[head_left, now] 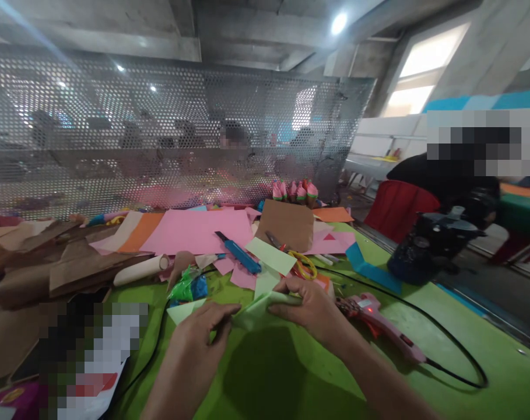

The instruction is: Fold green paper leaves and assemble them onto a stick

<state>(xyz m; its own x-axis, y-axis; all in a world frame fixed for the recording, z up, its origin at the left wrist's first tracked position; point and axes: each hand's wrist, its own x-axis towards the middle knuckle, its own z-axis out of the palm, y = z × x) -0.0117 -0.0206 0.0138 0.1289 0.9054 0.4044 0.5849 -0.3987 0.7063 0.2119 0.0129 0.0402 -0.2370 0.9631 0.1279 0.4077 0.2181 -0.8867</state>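
Between my two hands is a folded piece of light green paper (255, 314), held just above the green tabletop. My right hand (306, 309) pinches its right end, thumb below and fingers on top. At its left end, my left hand (206, 332) has thumb and fingers closed at the paper's edge. Another light green sheet (271, 255) lies just beyond, beside a blue utility knife (238, 252) with its blade out and yellow-handled scissors (305, 265). Right of my right hand rests a pink hot glue gun (385, 326) with a lit red light.
Pink sheets (199, 230) and brown card (286, 224) cover the far side, before a perforated metal screen (160, 134). Brown paper scraps (81, 256) pile up at left. The glue gun's black cord (457, 341) loops at right. A person in black (435, 175) sits beyond a large dark bottle (426, 245).
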